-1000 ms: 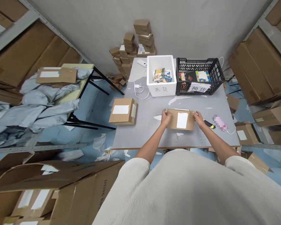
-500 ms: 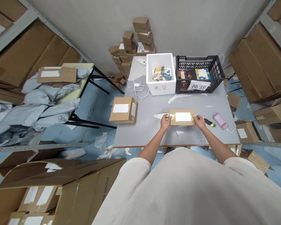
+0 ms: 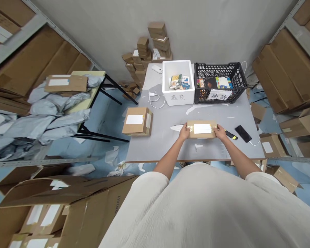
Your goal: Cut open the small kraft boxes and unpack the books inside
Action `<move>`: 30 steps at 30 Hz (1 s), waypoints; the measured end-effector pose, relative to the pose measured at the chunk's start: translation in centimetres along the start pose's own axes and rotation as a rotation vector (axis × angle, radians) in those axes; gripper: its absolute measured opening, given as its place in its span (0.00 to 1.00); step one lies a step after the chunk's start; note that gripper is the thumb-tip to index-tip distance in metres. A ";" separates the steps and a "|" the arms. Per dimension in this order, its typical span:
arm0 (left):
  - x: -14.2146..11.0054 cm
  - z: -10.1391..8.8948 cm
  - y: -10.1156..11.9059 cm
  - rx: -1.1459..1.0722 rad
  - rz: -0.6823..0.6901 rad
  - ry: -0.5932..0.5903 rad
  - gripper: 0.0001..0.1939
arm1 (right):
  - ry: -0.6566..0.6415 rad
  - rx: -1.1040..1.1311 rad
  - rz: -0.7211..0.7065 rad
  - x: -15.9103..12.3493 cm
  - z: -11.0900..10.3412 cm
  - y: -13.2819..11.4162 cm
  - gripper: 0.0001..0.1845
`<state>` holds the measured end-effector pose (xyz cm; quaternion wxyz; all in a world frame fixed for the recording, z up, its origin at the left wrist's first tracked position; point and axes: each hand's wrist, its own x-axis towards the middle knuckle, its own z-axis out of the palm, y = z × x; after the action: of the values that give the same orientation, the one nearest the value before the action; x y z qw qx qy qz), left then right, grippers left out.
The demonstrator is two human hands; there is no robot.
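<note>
A small taped cardboard box (image 3: 202, 135) with a white label is held between my two hands, close over the grey table (image 3: 165, 144). My left hand (image 3: 184, 131) grips its left end, and my right hand (image 3: 219, 131) grips the right end. Just beyond my right hand lies a box cutter (image 3: 231, 134), black with yellow, partly hidden by the hand. Farther right is a phone (image 3: 243, 133) with a white cable. A white paper piece (image 3: 176, 127) lies by my left hand.
A larger labelled cardboard box (image 3: 137, 121) sits at the table's left edge. At the back stand a white foam box (image 3: 177, 99) and a black plastic crate (image 3: 220, 82), both holding books. Grey parcels (image 3: 33, 127) pile up at left; a big open carton (image 3: 98, 206) stands lower left.
The view has shifted slightly. Both hands keep hold of the small cardboard box, which stays in nearly the same place on the table.
</note>
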<state>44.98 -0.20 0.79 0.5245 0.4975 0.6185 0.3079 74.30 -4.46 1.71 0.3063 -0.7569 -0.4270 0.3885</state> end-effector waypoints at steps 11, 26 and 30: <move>-0.5 -0.1 0.9 -0.037 0.029 0.028 0.45 | -0.019 0.120 -0.070 -1.2 -1.1 -0.6 0.51; -4.1 1.9 -2.2 0.144 -0.079 0.004 0.37 | 0.000 0.051 0.092 -3.7 -1.1 6.0 0.44; -3.4 1.7 -2.1 0.174 -0.091 -0.011 0.37 | 0.008 -0.013 0.093 -2.7 -1.0 5.9 0.41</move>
<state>45.82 -4.25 -0.38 0.4960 0.5143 0.6622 0.2259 76.67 -9.63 -1.53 0.2844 -0.7795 -0.3926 0.3966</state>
